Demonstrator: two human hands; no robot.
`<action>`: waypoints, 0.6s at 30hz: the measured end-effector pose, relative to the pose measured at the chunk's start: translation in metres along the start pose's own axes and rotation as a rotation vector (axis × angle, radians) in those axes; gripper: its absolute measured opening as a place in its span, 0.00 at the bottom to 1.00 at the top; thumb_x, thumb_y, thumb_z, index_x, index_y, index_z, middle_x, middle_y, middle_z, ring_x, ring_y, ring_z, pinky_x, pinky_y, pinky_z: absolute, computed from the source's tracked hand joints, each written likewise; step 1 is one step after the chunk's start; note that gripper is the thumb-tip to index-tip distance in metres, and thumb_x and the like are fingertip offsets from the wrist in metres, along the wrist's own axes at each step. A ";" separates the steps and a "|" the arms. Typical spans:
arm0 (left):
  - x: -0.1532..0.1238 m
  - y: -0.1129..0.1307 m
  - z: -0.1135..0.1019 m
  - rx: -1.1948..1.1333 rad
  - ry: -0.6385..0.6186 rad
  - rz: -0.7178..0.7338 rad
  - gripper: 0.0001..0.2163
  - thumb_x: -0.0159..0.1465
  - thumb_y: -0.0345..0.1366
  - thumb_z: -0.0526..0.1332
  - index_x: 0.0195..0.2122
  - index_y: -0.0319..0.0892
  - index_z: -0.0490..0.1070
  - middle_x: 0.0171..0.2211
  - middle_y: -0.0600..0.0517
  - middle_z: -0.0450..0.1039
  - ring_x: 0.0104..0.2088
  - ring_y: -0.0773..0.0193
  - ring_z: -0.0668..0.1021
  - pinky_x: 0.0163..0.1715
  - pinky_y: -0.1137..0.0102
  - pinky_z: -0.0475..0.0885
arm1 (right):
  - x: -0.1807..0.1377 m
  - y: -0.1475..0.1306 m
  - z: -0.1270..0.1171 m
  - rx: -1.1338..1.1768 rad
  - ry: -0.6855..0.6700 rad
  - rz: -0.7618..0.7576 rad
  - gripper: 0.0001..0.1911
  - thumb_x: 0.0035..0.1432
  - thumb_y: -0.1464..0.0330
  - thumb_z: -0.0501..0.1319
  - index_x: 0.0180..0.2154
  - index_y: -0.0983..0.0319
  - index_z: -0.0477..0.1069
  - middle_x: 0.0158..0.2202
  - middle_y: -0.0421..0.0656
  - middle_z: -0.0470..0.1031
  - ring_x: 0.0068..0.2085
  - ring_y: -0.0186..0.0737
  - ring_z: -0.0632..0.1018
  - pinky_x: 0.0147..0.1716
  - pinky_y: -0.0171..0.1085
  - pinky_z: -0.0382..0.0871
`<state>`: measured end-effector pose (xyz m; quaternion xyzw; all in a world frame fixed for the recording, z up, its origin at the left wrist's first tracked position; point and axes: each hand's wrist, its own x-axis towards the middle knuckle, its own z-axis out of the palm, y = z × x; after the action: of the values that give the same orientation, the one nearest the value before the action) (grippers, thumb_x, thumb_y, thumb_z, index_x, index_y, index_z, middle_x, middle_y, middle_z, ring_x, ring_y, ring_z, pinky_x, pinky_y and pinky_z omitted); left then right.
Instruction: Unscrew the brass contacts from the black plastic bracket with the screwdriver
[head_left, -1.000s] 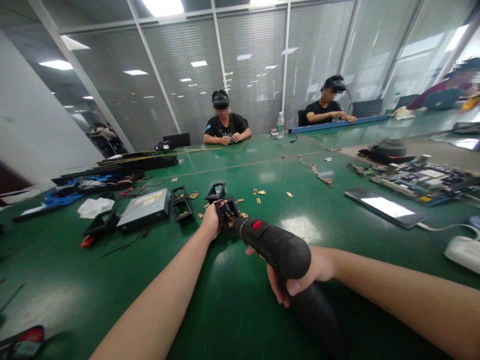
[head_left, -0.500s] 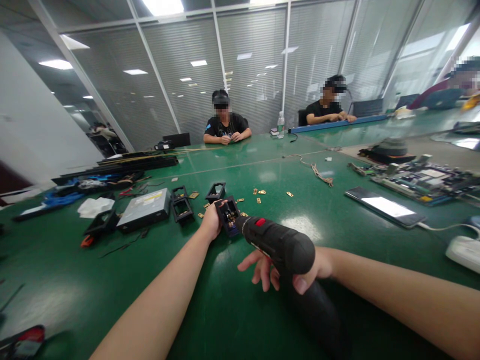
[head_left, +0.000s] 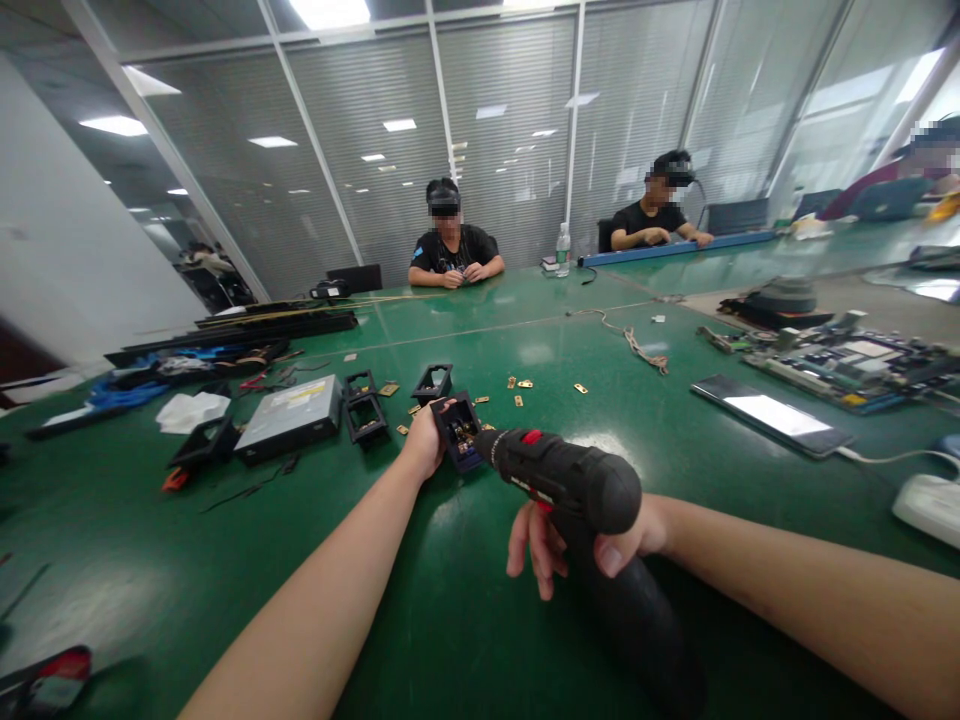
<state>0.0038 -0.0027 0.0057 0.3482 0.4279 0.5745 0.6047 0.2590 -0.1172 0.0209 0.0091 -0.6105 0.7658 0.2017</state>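
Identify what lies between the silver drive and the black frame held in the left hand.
In the head view, two loose black frames lie beside the silver drive, then small brass plates, then the left hand on the held frame.

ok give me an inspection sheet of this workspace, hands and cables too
Surface: green table, glossy, with light reflections
Job's things: black drill, front end at the held black housing, which has brass-coloured parts inside; loose brass-coloured plates beyond
Clutter: silver drive, crumpled white tissue, phone, circuit board
Hands: left hand holds the housing; right hand holds the drill
Cables: white cable at the phone; beige cord loosely bunched
Surroundings: people seated across, one here; glass partition behind
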 end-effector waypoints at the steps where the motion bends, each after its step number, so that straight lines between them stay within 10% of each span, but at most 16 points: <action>1: 0.000 0.000 0.000 -0.002 0.002 0.002 0.15 0.56 0.42 0.68 0.42 0.41 0.77 0.30 0.49 0.82 0.32 0.51 0.85 0.38 0.59 0.79 | 0.000 0.000 0.000 0.001 -0.001 -0.003 0.25 0.46 0.58 0.77 0.40 0.70 0.79 0.52 0.56 0.80 0.40 0.43 0.83 0.37 0.34 0.70; 18: 0.002 -0.002 -0.002 0.006 -0.002 0.008 0.17 0.56 0.44 0.69 0.44 0.41 0.77 0.31 0.49 0.82 0.32 0.52 0.84 0.39 0.59 0.78 | 0.001 0.001 0.000 0.019 0.004 -0.004 0.25 0.45 0.58 0.77 0.40 0.70 0.80 0.52 0.57 0.80 0.39 0.44 0.83 0.36 0.34 0.70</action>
<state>0.0028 -0.0006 0.0030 0.3527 0.4275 0.5752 0.6016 0.2577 -0.1174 0.0204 0.0109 -0.6029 0.7711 0.2043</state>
